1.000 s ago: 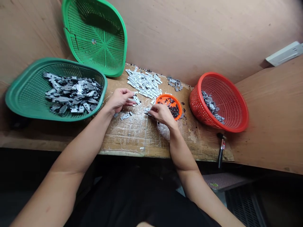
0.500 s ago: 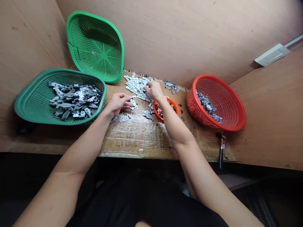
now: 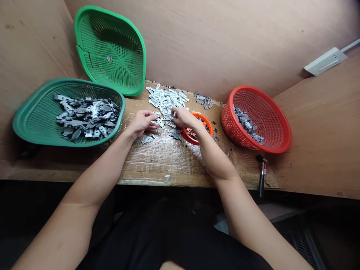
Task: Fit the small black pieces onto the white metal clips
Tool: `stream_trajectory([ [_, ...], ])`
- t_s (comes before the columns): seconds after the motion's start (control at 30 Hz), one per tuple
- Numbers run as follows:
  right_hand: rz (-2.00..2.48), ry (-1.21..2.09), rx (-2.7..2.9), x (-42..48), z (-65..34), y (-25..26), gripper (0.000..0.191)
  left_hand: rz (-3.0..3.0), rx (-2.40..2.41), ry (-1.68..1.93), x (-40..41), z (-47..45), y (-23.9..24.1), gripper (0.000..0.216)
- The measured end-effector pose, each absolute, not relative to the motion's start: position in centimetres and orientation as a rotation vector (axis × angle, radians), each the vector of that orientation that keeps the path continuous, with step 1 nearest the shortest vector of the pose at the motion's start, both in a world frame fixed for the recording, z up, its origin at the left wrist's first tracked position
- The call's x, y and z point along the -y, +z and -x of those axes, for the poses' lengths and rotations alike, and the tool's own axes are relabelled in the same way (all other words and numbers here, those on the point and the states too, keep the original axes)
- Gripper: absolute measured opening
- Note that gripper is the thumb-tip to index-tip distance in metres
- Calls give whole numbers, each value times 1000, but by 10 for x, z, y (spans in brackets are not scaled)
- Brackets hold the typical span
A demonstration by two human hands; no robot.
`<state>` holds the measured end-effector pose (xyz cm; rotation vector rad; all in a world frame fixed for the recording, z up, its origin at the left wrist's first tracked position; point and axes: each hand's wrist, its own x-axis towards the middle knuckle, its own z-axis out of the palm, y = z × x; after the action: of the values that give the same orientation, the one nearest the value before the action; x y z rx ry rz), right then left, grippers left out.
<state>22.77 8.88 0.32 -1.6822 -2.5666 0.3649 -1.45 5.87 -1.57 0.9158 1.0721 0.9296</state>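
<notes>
My left hand pinches a small silver metal plate with holes in it, just above the cardboard-covered bench. To its right, my right hand has its fingers curled down at the near edge of a pile of similar plates; the fingertips are partly hidden, so what they grip cannot be made out. Under my right wrist stands a small orange bowl holding tiny dark parts. Grey metal pieces lie in front of the bowl, and another piece rests below my left hand.
A dark green basket of metal parts stands left, with a bright green basket leaning behind it. At right are a red basket with grey parts and a hammer. More grey pieces lie near the back wall.
My right hand has drawn back from the pile toward me, nearer to my left hand. My left hand keeps its pinch on the plate. The view has shifted slightly.
</notes>
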Motion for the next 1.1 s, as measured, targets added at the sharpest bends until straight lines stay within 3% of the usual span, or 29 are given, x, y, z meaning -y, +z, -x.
stream_trajectory([
  [0.1, 1703, 263, 2628, -85, -222, 3, 52, -916, -1085, 914, -57, 13, -14, 21],
  [0.37, 1819, 189, 2560, -76, -203, 6, 18, -922, -1074, 912, -54, 14, -10, 25],
  [0.6, 1646, 253, 2317, -60, -227, 13, 20, -923, -1074, 916, -54, 14, -13, 24],
  [0.77, 1842, 301, 2250, -42, -261, 5, 21, -919, -1068, 910, -55, 13, -16, 22],
  [0.9, 1919, 673, 2164, -31, -274, 5, 34, -928, -1051, 912, -55, 12, -20, 24],
  [1.1, 1426, 1361, 1442, -3, -235, 1, 36, -925, -1044, 916, -52, 8, -22, 21],
])
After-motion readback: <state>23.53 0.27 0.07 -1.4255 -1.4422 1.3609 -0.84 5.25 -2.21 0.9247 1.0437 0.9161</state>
